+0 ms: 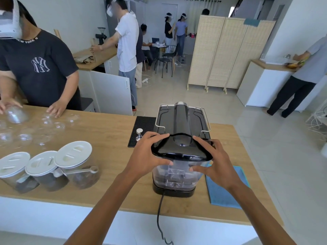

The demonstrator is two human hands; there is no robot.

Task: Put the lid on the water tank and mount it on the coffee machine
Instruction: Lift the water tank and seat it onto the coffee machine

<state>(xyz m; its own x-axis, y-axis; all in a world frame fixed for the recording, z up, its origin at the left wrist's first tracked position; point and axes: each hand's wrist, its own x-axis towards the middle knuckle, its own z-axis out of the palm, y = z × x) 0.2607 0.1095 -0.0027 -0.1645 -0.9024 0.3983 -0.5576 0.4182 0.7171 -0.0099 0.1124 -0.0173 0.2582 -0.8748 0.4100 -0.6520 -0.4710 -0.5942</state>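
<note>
The black coffee machine [183, 119] stands on the wooden counter with its back toward me. The clear water tank [177, 175] sits upright against the machine's rear, on the black base. A glossy black lid [178, 147] lies on top of the tank. My left hand [150, 154] grips the lid's left edge and the tank's upper left side. On the other side, my right hand [212, 160] holds the lid's right edge, its fingers spread over the tank's right wall.
A blue cloth [228, 190] lies right of the machine. A black mat [143, 128] with a metal tamper [139, 134] is behind left. Three white-lidded jars [47, 168] stand at left. Another person handles clear domes [16, 114]. The power cord [160, 214] hangs over the counter's front edge.
</note>
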